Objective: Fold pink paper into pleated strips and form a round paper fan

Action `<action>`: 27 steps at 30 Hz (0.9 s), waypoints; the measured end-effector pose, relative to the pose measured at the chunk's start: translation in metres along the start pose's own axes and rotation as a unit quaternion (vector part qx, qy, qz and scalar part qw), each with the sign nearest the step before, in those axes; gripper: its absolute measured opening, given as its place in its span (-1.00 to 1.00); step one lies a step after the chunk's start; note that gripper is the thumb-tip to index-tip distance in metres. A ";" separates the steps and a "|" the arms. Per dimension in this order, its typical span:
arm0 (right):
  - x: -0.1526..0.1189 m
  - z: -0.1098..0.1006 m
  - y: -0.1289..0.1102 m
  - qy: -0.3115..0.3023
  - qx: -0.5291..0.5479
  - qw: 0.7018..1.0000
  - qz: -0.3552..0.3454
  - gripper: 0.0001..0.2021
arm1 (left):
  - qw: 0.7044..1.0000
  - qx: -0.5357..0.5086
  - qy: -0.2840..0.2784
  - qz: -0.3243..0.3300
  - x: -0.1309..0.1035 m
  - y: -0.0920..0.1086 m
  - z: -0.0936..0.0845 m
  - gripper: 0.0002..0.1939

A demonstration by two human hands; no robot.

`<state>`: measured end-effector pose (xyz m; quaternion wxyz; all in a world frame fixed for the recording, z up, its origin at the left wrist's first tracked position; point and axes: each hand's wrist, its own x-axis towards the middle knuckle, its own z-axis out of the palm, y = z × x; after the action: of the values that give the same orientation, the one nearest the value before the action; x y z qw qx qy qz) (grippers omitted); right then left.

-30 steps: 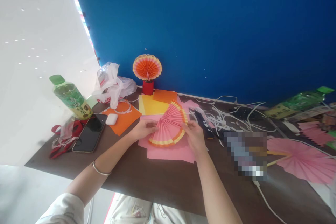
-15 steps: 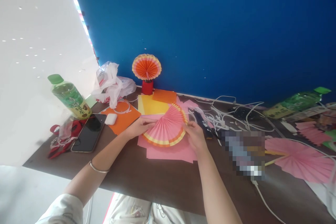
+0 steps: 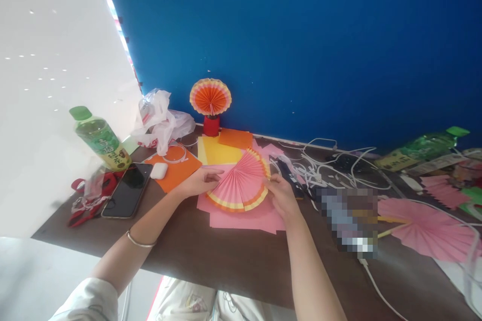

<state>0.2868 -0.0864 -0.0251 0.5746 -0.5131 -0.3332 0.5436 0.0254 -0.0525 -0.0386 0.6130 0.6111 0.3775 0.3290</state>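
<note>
A pleated pink paper fan (image 3: 241, 185) with a yellow and orange border is spread over a stack of pink paper (image 3: 244, 220) on the dark desk. My left hand (image 3: 201, 182) grips the fan's left end, fingers closed at its edge. At the right edge, my right hand (image 3: 280, 193) pinches the border between thumb and fingers. Yellow paper (image 3: 220, 150) and an orange sheet (image 3: 236, 138) lie just behind the fan. Farther back, a round orange pleated fan (image 3: 211, 97) stands upright on a red base (image 3: 211, 125).
Left are a green-capped bottle (image 3: 101, 138), a phone (image 3: 127, 190), a white earphone case (image 3: 158, 170), red straps (image 3: 92, 198) and a plastic bag (image 3: 161, 120). White cables (image 3: 316, 170), another bottle (image 3: 425, 148) and a pink fan (image 3: 429, 228) lie right. A blue wall (image 3: 293, 50) bounds the back.
The fan and both hands stay almost where they were. The fan's lower border has shifted very slightly, and the view has turned a touch.
</note>
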 end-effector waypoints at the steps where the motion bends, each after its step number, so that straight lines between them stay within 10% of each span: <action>1: -0.001 0.001 -0.001 -0.008 -0.004 1.000 0.004 -0.70 | 0.999 0.036 0.007 0.007 -0.001 0.001 -0.001 -0.56; 14: 0.000 -0.001 0.010 -0.071 -0.153 0.986 0.001 -0.66 | 0.944 0.310 0.003 0.110 -0.009 0.015 0.002 -0.81; 27: -0.001 0.002 0.007 -0.079 -0.256 0.963 -0.013 -0.60 | 0.907 0.420 -0.015 -0.014 -0.008 0.024 0.024 -0.74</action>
<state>0.2827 -0.0873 -0.0311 0.4030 -0.5940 -0.5125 0.4712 0.0433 -0.0708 -0.0149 0.3102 0.8113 0.4802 0.1221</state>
